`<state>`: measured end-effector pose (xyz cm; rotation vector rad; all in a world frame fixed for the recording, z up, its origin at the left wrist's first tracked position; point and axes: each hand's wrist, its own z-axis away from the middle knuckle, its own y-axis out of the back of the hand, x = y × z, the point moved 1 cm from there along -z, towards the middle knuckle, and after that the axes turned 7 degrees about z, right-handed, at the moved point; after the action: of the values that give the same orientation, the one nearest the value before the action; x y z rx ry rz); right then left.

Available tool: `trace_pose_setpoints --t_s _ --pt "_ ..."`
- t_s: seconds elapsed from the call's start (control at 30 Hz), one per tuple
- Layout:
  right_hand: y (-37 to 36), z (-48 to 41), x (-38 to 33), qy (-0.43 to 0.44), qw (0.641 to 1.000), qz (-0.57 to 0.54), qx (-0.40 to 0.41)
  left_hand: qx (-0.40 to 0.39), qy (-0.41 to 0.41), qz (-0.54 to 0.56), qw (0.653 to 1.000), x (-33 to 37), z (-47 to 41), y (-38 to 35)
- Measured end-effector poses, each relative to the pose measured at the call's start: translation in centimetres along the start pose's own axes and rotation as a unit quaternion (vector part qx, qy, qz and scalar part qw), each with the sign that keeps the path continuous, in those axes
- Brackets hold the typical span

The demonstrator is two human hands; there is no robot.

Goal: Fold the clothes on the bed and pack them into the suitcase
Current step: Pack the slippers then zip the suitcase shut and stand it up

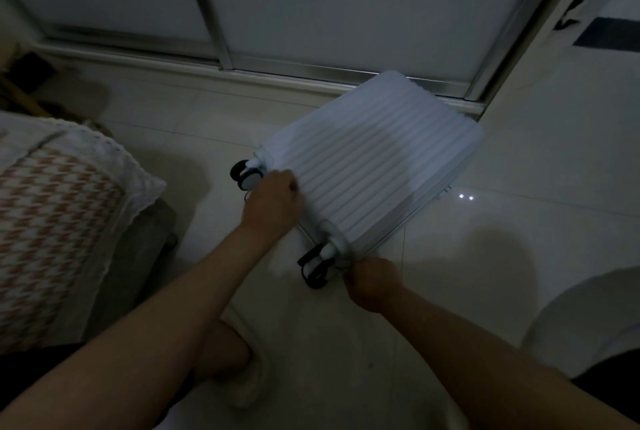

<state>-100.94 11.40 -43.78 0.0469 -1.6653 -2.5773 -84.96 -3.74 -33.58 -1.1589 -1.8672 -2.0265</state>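
A pale blue ribbed hard-shell suitcase [374, 159] lies flat and closed on the white tiled floor, wheels toward me. My left hand [273, 202] is curled over its near edge between the two wheel ends. At the near right corner my right hand [372, 282] grips the rim beside a black-and-white wheel [317, 268]; its fingers are hidden under the hand. The bed [52, 214], with a houndstooth cover and white lace trim, stands at the left. No loose clothes show in view.
A sliding door with a metal track [277, 69] runs behind the suitcase. A white wall corner [554, 117] stands at the right. My foot in a slipper [239, 370] is on the floor below. A pale rounded object [588, 318] sits at the lower right.
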Motion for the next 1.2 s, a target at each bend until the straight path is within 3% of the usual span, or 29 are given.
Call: trace_pose_setpoints --t_s 0.1,0.2,0.27,0.4,0.53,0.67,0.93,1.03,1.13,1.2 --pt "0.1 0.1 0.5 0.011 1.000 -0.002 0.006 -0.064 -0.152 -0.004 0.986 4.0 -0.2 -3.0" --pt "0.3 0.3 1.9 0.027 0.999 0.017 0.014 -0.186 -0.190 -0.134 0.955 5.8 -0.3 -6.5" --pt "1.0 0.8 3.0 0.058 0.997 0.013 0.052 -0.217 -0.188 -0.190 0.939 5.6 -0.1 -8.5" --pt "1.0 2.1 5.4 0.087 0.995 0.018 0.048 -0.211 -0.177 -0.209 0.938 5.8 0.1 -10.2" --pt "1.2 2.1 9.4 -0.020 0.999 0.047 0.019 -0.209 -0.162 -0.209 0.942 5.8 0.1 -9.4" --pt "2.8 0.3 10.6 -0.044 0.998 0.042 0.030 -0.209 -0.166 -0.215 0.940 4.0 -0.7 -7.5" --pt "4.5 -2.6 15.5 -0.183 0.981 0.016 0.063 -0.213 -0.165 -0.251 0.930 -0.6 -3.3 -3.0" --pt "5.1 -3.5 17.9 -0.235 0.970 0.003 0.062 -0.212 -0.145 -0.278 0.926 0.8 -4.9 -3.8" --pt "5.1 -4.3 19.6 -0.243 0.970 0.002 0.024 -0.179 -0.160 -0.264 0.934 4.4 -7.2 -6.5" --pt "5.2 -4.1 20.6 -0.252 0.966 -0.031 0.041 -0.169 -0.156 -0.250 0.941 6.8 -8.8 -8.8"
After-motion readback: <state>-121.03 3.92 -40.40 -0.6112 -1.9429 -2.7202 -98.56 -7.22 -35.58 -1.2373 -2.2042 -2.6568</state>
